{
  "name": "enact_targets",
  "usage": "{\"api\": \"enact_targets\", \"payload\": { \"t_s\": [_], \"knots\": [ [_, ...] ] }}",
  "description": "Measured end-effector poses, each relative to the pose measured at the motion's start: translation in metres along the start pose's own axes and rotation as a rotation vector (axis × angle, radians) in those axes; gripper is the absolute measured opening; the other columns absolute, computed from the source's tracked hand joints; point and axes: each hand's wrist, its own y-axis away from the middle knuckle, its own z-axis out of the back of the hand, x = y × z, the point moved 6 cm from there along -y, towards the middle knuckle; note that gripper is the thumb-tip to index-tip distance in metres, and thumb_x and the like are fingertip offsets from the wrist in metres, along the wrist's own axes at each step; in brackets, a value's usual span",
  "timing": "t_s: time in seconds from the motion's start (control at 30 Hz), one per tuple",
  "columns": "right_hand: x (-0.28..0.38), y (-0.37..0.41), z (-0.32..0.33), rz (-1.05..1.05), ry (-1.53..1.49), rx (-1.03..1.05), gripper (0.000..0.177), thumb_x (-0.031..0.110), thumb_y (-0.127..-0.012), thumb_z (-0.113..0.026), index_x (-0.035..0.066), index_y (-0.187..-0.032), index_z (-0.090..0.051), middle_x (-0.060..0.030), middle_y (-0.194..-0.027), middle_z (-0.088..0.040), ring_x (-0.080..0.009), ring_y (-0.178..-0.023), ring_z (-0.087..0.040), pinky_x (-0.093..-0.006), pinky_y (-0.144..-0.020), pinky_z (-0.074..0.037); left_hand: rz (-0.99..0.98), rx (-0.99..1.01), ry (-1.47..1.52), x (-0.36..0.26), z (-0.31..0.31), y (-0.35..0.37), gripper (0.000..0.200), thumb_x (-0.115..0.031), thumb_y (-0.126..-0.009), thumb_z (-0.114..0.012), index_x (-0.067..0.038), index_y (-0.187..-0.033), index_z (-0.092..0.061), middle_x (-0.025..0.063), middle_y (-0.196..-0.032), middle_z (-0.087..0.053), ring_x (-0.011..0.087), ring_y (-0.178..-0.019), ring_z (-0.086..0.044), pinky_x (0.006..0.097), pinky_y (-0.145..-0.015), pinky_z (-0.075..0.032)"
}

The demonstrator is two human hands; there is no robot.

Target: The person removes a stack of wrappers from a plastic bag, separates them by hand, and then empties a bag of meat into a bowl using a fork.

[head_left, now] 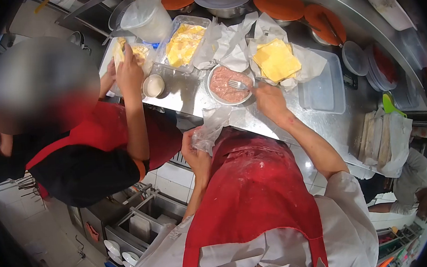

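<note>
My right hand [269,100] is closed round the handle of a fork [238,84], whose tines rest in pink minced meat [222,84]. The meat fills a round white bowl [244,101] near the table's front edge. Just below that edge, my left hand [194,147] grips a crumpled clear plastic bag [208,133]; what the bag holds, if anything, cannot be made out. Beyond my right hand, a stack of square yellow wrappers [276,59] lies on white paper [310,64]. Crumpled paper [229,47] sits behind the bowl.
At my left, a co-worker [131,74] in a red apron handles a yellow wrapper. A clear tray of yellow sheets [185,43], a small white cup [153,85] and a white tub [147,19] stand nearby. An uncovered plastic container [322,87] is at right. Orange-lidded bowls [277,4] line the back.
</note>
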Motion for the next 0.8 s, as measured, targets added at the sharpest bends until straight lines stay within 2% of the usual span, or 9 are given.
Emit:
{"api": "enact_targets", "payload": {
  "t_s": [0.17, 0.27, 0.33, 0.37, 0.4, 0.47, 0.63, 0.77, 0.8],
  "knots": [
    [0.007, -0.001, 0.040, -0.049, -0.039, -0.091, 0.033, 0.004, -0.079, -0.054, 0.007, -0.108, -0.069, -0.0186, -0.087, -0.063, -0.0346, -0.078, -0.065, -0.0447, -0.065, -0.052, 0.008, -0.003, 0.017, 0.004, 0.001, -0.002, 0.019, 0.004, -0.080, -0.057, 0.000, -0.098, -0.060, 0.0046, -0.092, -0.065, 0.0115, -0.084, -0.060, 0.0243, -0.074, -0.049],
    [0.010, -0.005, 0.029, -0.079, -0.034, -0.080, 0.021, 0.008, -0.084, -0.052, -0.002, -0.091, -0.069, -0.0242, -0.098, -0.064, -0.0382, -0.079, -0.066, -0.0462, -0.068, -0.053, 0.009, 0.002, 0.054, 0.011, 0.003, 0.000, 0.020, 0.004, -0.081, -0.056, 0.001, -0.100, -0.061, 0.0056, -0.092, -0.064, 0.0120, -0.084, -0.060, 0.0251, -0.072, -0.050],
    [0.002, 0.004, -0.024, 0.020, -0.097, -0.149, 0.028, 0.010, -0.086, -0.050, -0.002, -0.107, -0.065, -0.0258, -0.103, -0.063, -0.0388, -0.092, -0.064, -0.0466, -0.074, -0.052, -0.144, -0.023, -0.104, 0.007, 0.003, -0.002, 0.015, -0.003, -0.084, -0.054, 0.001, -0.096, -0.063, 0.0073, -0.086, -0.063, 0.0150, -0.081, -0.059, 0.0298, -0.073, -0.048],
    [-0.007, 0.008, -0.043, -0.101, -0.492, -0.178, 0.036, 0.009, -0.088, -0.049, -0.001, -0.122, -0.059, -0.0271, -0.105, -0.062, -0.0381, -0.102, -0.060, -0.0454, -0.083, -0.049, -0.191, -0.034, -0.169, -0.002, 0.002, -0.002, 0.015, -0.008, -0.085, -0.053, 0.001, -0.093, -0.063, 0.0090, -0.084, -0.062, 0.0173, -0.080, -0.059, 0.0320, -0.074, -0.047],
    [0.000, 0.007, -0.038, -0.068, -0.548, -0.195, 0.041, 0.006, -0.090, -0.047, 0.002, -0.130, -0.055, -0.0267, -0.106, -0.061, -0.0385, -0.103, -0.059, -0.0426, -0.089, -0.046, -0.091, -0.059, -0.128, 0.014, 0.003, 0.000, 0.016, -0.010, -0.086, -0.052, 0.000, -0.091, -0.063, 0.0099, -0.083, -0.062, 0.0180, -0.080, -0.059, 0.0318, -0.074, -0.047],
    [0.012, 0.006, -0.028, -0.031, -0.231, -0.077, 0.053, -0.003, -0.085, -0.052, 0.006, -0.138, -0.048, -0.0229, -0.113, -0.053, -0.0384, -0.103, -0.055, -0.0405, -0.088, -0.045, -0.058, -0.063, -0.035, 0.016, 0.001, 0.002, 0.012, -0.004, -0.085, -0.054, 0.000, -0.094, -0.061, 0.0059, -0.082, -0.062, 0.0133, -0.082, -0.058, 0.0297, -0.073, -0.047],
    [0.049, 0.036, 0.035, 0.096, -0.266, -0.404, 0.052, 0.002, -0.089, -0.057, 0.006, -0.139, -0.045, -0.0201, -0.118, -0.050, -0.0349, -0.107, -0.053, -0.0435, -0.089, -0.046, 0.119, 0.079, 0.145, 0.028, -0.007, 0.002, 0.012, -0.002, -0.084, -0.058, -0.002, -0.096, -0.060, 0.0007, -0.083, -0.063, 0.0077, -0.082, -0.057, 0.0246, -0.073, -0.046],
    [0.077, 0.073, 0.016, -0.128, -1.209, 0.057, 0.067, 0.010, -0.086, -0.066, 0.004, -0.144, -0.033, -0.0181, -0.130, -0.045, -0.0313, -0.122, -0.048, -0.0439, -0.096, -0.045, 0.194, 0.156, 0.306, 0.021, -0.025, 0.006, 0.009, -0.002, -0.087, -0.055, -0.003, -0.095, -0.060, -0.0005, -0.085, -0.061, 0.0072, -0.080, -0.056, 0.0240, -0.069, -0.045],
    [0.083, 0.078, 0.011, -0.071, -1.131, 0.000, 0.067, 0.007, -0.086, -0.065, 0.004, -0.144, -0.033, -0.0180, -0.131, -0.045, -0.0317, -0.122, -0.049, -0.0438, -0.095, -0.047, 0.208, 0.195, 0.332, 0.027, -0.031, 0.007, 0.011, -0.001, -0.088, -0.055, -0.004, -0.096, -0.060, -0.0007, -0.087, -0.062, 0.0063, -0.081, -0.056, 0.0229, -0.068, -0.045]
  ]
}}
